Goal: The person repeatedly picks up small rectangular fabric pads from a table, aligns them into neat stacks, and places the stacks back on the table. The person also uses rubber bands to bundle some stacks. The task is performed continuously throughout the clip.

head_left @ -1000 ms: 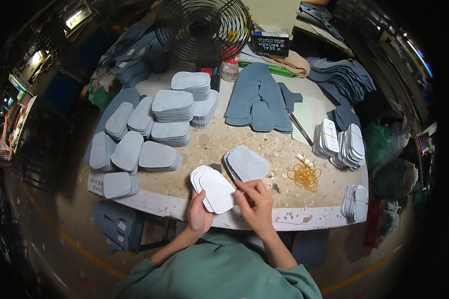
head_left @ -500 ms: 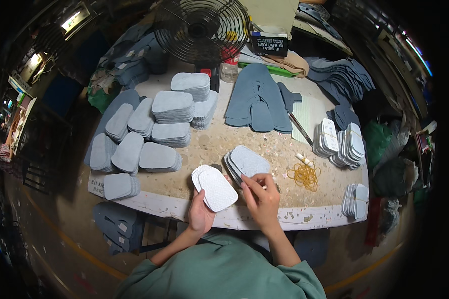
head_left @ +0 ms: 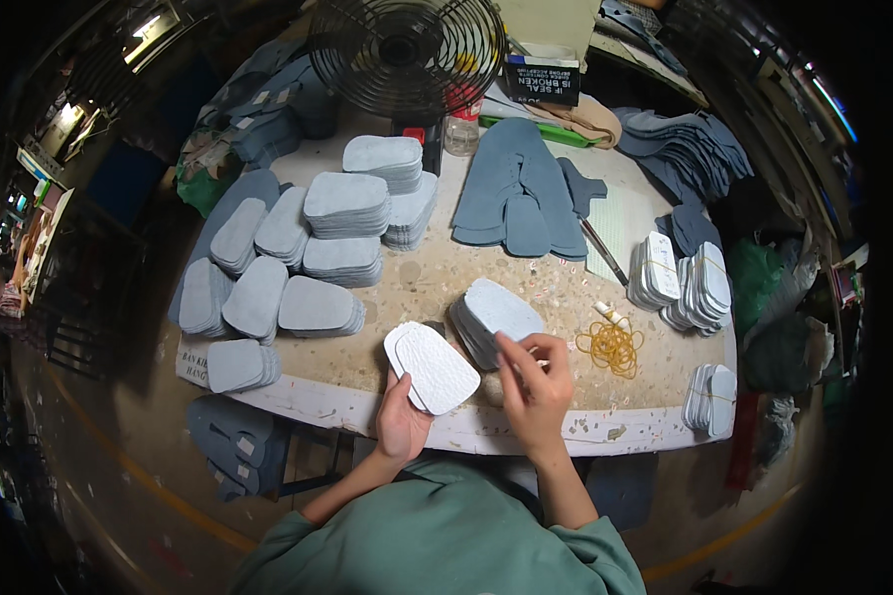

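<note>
My left hand (head_left: 401, 421) holds a small stack of white, textured insole-shaped pieces (head_left: 432, 365) at the table's front edge. My right hand (head_left: 536, 382) rests on the near side of a fanned stack of grey-blue insole pieces (head_left: 494, 317) lying on the table just right of the white stack, fingers pinched at its top piece. The two stacks sit side by side, almost touching.
Several stacks of grey insole pieces (head_left: 313, 248) fill the table's left half. Long blue-grey cut pieces (head_left: 521, 188) lie at the back, rubber bands (head_left: 613, 347) and banded white bundles (head_left: 680, 283) at the right. A black fan (head_left: 407, 55) stands behind. The table edge (head_left: 486, 431) runs in front.
The grey stack has shifted from lying flat beside the white one to a fanned pile under my right hand, which has moved right. The white stack stays in my left hand.
</note>
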`<state>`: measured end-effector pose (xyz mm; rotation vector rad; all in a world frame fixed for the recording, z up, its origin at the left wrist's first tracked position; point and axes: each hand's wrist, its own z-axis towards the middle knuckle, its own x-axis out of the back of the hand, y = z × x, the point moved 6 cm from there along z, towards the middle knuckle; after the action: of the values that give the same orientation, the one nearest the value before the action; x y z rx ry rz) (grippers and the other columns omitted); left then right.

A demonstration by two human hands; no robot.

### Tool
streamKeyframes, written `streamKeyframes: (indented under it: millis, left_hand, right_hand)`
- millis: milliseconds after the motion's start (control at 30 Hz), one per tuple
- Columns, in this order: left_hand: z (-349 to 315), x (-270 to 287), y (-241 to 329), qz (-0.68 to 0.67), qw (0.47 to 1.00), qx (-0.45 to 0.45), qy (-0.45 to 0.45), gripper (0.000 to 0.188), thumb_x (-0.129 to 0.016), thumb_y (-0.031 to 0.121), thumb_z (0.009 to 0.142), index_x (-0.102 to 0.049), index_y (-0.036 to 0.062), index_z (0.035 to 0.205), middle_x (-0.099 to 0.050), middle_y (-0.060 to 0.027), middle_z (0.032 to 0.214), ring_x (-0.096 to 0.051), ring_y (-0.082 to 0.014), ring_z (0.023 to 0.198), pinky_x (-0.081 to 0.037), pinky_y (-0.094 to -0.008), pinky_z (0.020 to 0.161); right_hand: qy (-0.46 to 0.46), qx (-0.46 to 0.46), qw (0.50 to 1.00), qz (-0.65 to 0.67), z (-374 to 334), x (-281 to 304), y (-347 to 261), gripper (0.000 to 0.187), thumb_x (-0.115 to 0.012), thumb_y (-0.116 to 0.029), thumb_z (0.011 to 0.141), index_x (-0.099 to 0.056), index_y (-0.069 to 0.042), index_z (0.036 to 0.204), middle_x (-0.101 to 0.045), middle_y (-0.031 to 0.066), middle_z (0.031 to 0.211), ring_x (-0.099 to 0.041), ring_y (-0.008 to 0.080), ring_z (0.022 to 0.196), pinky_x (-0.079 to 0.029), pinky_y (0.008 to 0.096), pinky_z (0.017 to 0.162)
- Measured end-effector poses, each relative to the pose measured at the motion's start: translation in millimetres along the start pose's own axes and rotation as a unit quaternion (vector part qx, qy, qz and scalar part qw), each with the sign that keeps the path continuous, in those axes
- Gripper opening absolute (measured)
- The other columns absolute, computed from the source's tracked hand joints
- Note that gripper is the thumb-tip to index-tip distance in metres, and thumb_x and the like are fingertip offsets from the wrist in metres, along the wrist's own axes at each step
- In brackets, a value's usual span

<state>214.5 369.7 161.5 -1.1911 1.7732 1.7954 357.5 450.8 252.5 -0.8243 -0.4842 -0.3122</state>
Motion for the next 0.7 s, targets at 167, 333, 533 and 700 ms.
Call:
streamKeyframes:
  millis: [167,333,533,700]
  left_hand:
    - [-2.3,-1.2,0.7,0.073,0.996,-0.004,0.045,0.055,-0.030,0.025,0.101,-0.016,0.0060,0.151,-0.039,-0.0190,0.147,-0.039,-0.0312,0.136,-0.032,-0.0447,0.113]
    - [0.3,1.4,-0.9,-0.047,0.999,0.012,0.006,0.053,-0.026,0.026,0.103,-0.016,0.0048,0.151,-0.036,-0.0160,0.149,-0.039,-0.0292,0.137,-0.034,-0.0440,0.112]
    - [1.1,-5.1,3.1,0.008,1.000,-0.009,-0.012,0.054,-0.032,0.021,0.101,-0.019,0.0025,0.150,-0.036,-0.0169,0.149,-0.040,-0.0293,0.136,-0.033,-0.0442,0.113]
    - [-1.8,-7.2,4.3,0.061,0.998,-0.007,0.002,0.056,-0.036,0.012,0.099,-0.016,0.0030,0.151,-0.031,-0.0170,0.151,-0.037,-0.0292,0.138,-0.033,-0.0434,0.113]
  right_hand:
    - [-0.144,-0.172,0.956,0.189,-22.9,-21.9,6.7,0.034,-0.071,-0.002,0.081,-0.069,-0.004,0.115,-0.054,0.0037,0.087,-0.051,0.0063,0.066,-0.043,0.0209,0.056]
    - [-0.011,-0.098,0.981,0.166,-13.0,-0.5,4.0,0.034,-0.067,0.004,0.080,-0.071,-0.006,0.112,-0.053,0.0033,0.088,-0.051,0.0079,0.064,-0.042,0.0199,0.054]
    - [-0.021,-0.012,1.000,0.000,-1.0,-1.2,4.7,0.033,-0.073,-0.003,0.079,-0.070,-0.007,0.112,-0.056,0.0070,0.093,-0.050,0.0126,0.060,-0.043,0.0262,0.054]
    - [-0.105,-0.156,0.965,0.184,-21.2,-17.5,10.0,0.029,-0.070,-0.002,0.083,-0.069,-0.001,0.111,-0.055,0.0034,0.086,-0.050,0.0055,0.067,-0.039,0.0193,0.053]
